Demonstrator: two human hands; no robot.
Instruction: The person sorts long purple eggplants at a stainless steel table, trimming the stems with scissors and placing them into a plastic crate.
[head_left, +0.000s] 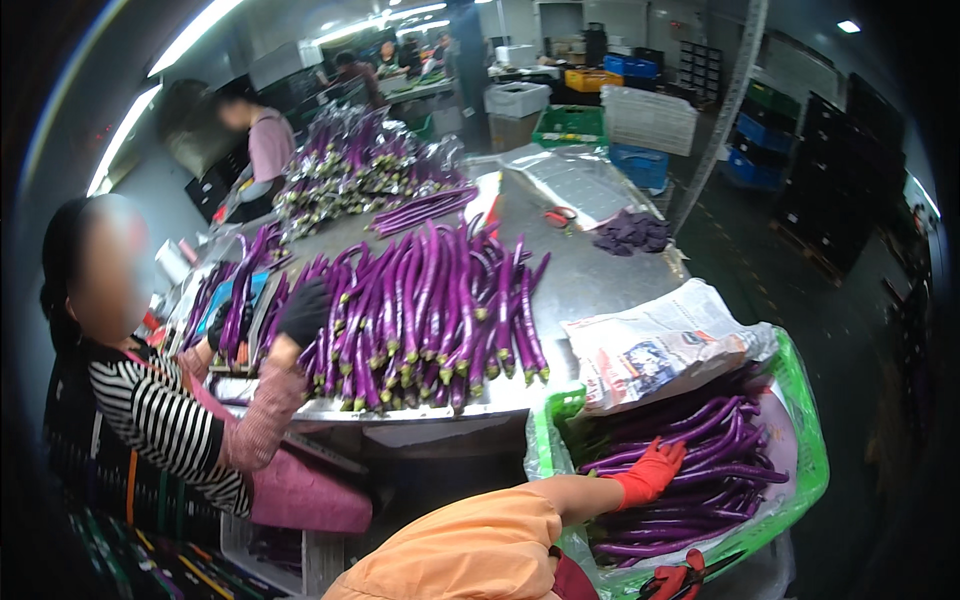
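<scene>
A green plastic crate (806, 450) lined with clear film and paper stands at the lower right, filled with long purple eggplants (720, 474). My left hand (651, 472), in a red rubber glove, lies on top of these eggplants with its fingers spread. At the crate's near edge is my right hand (679, 579), also red-gloved and partly cut off by the frame. It holds dark pointed scissors (712, 571). A sheet of printed newspaper (660, 349) is folded back over the crate's far side.
A metal table (525, 196) bears a large pile of eggplants (427, 300), bagged bundles (367, 169), red-handled scissors (559, 217) and dark purple ties or scraps (634, 232). A co-worker (165, 375) on the left handles eggplants with dark gloves. A metal post (724, 112) rises beyond the table.
</scene>
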